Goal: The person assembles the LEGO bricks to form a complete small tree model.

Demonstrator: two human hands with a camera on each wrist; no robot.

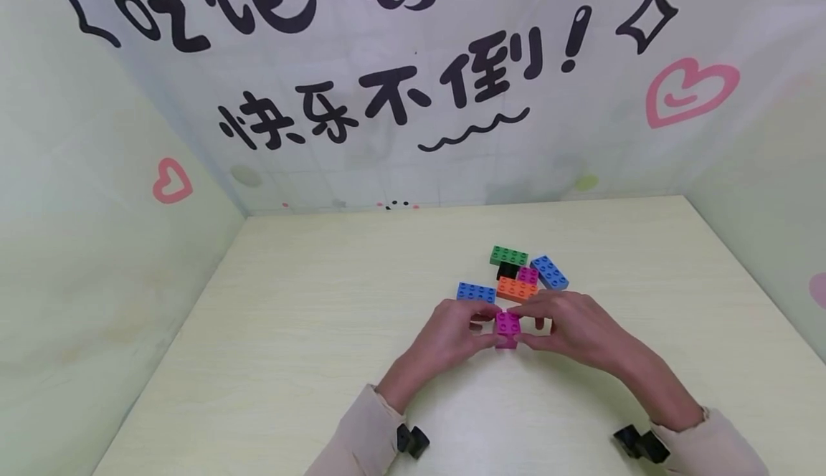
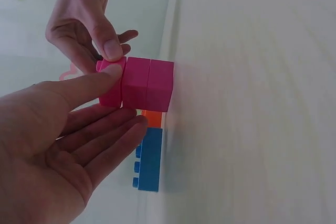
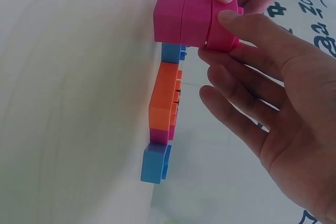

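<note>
Fingers of the left hand (image 1: 457,331) and right hand (image 1: 571,325) pinch the top brick (image 2: 110,96) of a pink stack (image 1: 507,325), upright on the table (image 1: 290,361). Beyond stack: orange brick (image 1: 516,289), small pink brick (image 1: 528,275), black brick (image 1: 507,271), green brick (image 1: 509,255); blue bricks (image 1: 476,292) beyond-left and beyond-right of it. High beyond stack, black lettering (image 1: 389,77) reads 快乐不倒!; cropped line above starts 吃饱.

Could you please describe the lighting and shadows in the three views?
Head view: brightest, with faint shadows on the table near the right hand; left wrist view: dimmer, no strong glare on the magenta brick stack; right wrist view: likewise dim.
</note>
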